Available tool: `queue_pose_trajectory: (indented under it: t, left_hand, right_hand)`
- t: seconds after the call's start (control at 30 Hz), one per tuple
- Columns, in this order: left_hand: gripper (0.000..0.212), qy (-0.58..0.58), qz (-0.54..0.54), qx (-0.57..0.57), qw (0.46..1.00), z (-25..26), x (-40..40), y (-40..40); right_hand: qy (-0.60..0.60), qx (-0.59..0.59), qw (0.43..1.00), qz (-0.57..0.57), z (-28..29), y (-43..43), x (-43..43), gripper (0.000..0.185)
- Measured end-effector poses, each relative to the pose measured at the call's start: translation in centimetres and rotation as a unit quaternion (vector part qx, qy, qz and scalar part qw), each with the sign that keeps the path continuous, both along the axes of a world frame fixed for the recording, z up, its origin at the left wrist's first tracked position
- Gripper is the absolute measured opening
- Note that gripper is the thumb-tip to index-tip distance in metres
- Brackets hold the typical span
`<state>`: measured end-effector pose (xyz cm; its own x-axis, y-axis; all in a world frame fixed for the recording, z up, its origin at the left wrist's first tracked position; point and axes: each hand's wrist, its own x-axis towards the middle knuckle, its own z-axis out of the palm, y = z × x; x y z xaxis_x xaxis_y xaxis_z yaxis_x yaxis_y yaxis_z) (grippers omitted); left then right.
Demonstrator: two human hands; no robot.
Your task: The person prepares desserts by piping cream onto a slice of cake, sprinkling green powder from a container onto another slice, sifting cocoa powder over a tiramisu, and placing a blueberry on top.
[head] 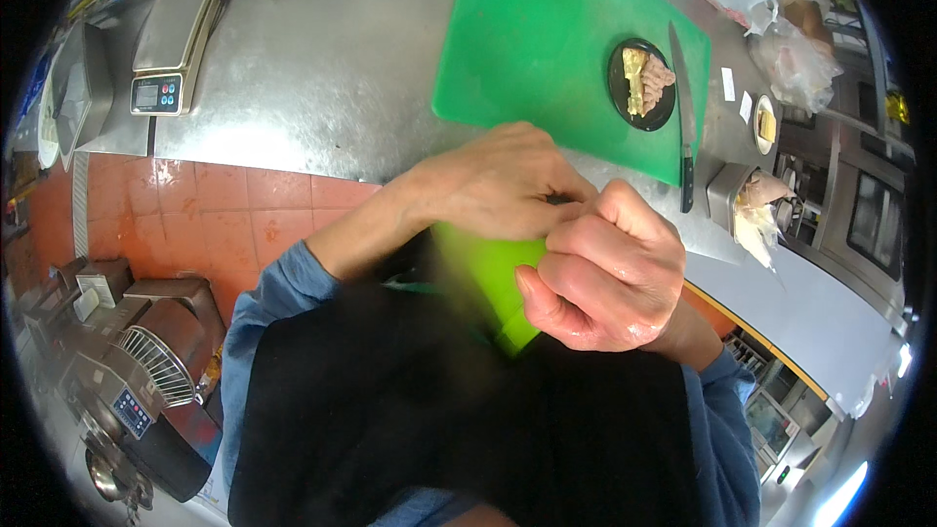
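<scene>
My left hand (pixel 505 187) and my right hand (pixel 611 274) meet in front of my black apron (pixel 468 417), near the steel worktop's front edge. Both hands have curled fingers, and the right is a fist with wet-looking skin. A bright lime-green piece (pixel 498 278), smooth and partly blurred, shows below and between them; its material is unclear. What lies inside the fingers is hidden. Beyond them is a green cutting board (pixel 527 36). On it sits a small black plate (pixel 618 99) with a yellowish piece (pixel 634 80) and pinkish-brown folded food (pixel 656 82). A kitchen knife (pixel 682 88) lies beside the plate.
A digital scale (pixel 172 36) stands left on the steel worktop (pixel 329 51). At right are a dish with a yellow block (pixel 766 126), a metal container (pixel 723 197) holding filled piping bags (pixel 758 216), and plastic bags (pixel 794 58). A stand mixer (pixel 157 359) is lower left.
</scene>
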<state>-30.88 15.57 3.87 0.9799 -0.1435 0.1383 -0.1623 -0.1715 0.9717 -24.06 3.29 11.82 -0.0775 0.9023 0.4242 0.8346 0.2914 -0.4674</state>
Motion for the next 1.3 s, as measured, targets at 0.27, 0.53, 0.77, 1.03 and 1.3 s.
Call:
queue_pose_trajectory:
  t: [0.27, 0.53, 0.77, 1.03, 1.3]
  left_hand:
    - [0.021, 0.018, 0.001, -0.01, 1.0, -1.6, -0.1, 0.9]
    - [0.039, 0.104, 0.224, -0.266, 0.932, -3.4, -4.4, 1.3]
    - [0.043, -0.045, 0.433, -0.278, 0.856, -5.3, -9.3, -2.3]
    - [0.057, 0.285, 0.124, -0.102, 0.945, -0.4, -3.6, 5.6]
    - [0.052, 0.202, 0.059, -0.222, 0.952, -4.9, -0.7, 5.7]
  right_hand:
    - [0.053, -0.031, 0.998, 0.007, -1.0, 1.6, 0.5, 0.019]
    - [0.14, -0.16, 0.968, -0.136, -2.4, 4.3, 2.7, 0.019]
    - [0.305, -0.227, 0.919, -0.103, -3.3, 2.4, 1.8, 0.051]
    - [0.222, -0.175, 0.959, 0.015, -2.5, 3.5, 2.4, 0.057]
    - [0.126, -0.094, 0.987, 0.016, -2.8, 6.6, 3.2, 0.04]
